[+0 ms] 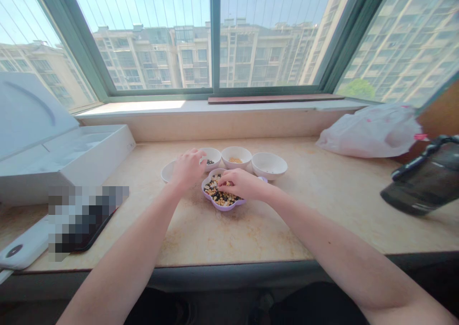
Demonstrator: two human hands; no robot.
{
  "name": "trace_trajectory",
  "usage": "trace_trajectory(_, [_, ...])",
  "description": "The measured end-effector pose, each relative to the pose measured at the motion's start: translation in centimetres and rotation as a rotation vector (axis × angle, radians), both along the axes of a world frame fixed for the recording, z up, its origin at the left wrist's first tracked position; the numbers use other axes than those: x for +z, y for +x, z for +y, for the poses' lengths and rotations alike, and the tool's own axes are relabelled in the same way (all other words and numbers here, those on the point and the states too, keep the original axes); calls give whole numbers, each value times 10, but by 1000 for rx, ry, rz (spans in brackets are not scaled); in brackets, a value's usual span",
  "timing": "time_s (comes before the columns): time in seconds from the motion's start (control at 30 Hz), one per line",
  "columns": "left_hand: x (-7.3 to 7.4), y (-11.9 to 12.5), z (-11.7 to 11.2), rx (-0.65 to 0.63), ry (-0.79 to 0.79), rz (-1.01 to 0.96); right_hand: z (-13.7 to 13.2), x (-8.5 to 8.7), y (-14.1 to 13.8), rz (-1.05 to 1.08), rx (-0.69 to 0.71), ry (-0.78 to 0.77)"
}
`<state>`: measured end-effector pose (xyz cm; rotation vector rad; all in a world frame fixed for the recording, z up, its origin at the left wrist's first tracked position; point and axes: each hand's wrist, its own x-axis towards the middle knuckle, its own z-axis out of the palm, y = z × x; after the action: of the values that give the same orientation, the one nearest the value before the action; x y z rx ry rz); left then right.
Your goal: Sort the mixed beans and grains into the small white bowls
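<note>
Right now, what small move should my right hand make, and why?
Probably lift a few beans from the purple dish into a matching white bowl: your right hand is in the mixed beans, and two bowls already hold separate dark and yellow ones.

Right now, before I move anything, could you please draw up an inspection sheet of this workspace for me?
Surface: cream stone window counter, with brownish marks.
Job's things: lilac scalloped dish of mixed beans; small white bowl of dark seeds; white bowl of yellow grains; larger white bowl; white plate.
Clutter: open white box; plastic bag; dark bottle.
Hands: left hand curled beside the small white bowl; right hand in the mixed beans.
Cables: nothing seen.
Surroundings: green-framed window, apartment blocks outside.
</note>
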<state>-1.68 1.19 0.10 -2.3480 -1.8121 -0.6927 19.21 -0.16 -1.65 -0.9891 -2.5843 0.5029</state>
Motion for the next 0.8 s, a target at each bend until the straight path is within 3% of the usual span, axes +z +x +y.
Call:
trace_trajectory(0.13, [2, 0, -4, 3, -57, -20, -1, 4, 2, 125, 4, -27])
trace_trajectory(0.23, [1, 1, -5, -21, -88, -70, -1, 7, 3, 308, -37, -168])
trace_trajectory(0.5, [1, 9, -14, -372, -150, -74, 1, 20, 9, 872, -50, -689])
trace_trajectory(0.67, [6, 20, -29, -354, -120, -70, 1, 28, 12, 1133, -79, -913])
trace_trajectory(0.8, [9, 23, -32, -334, -7, -222, 3, 28, 13, 1133, -104, -942])
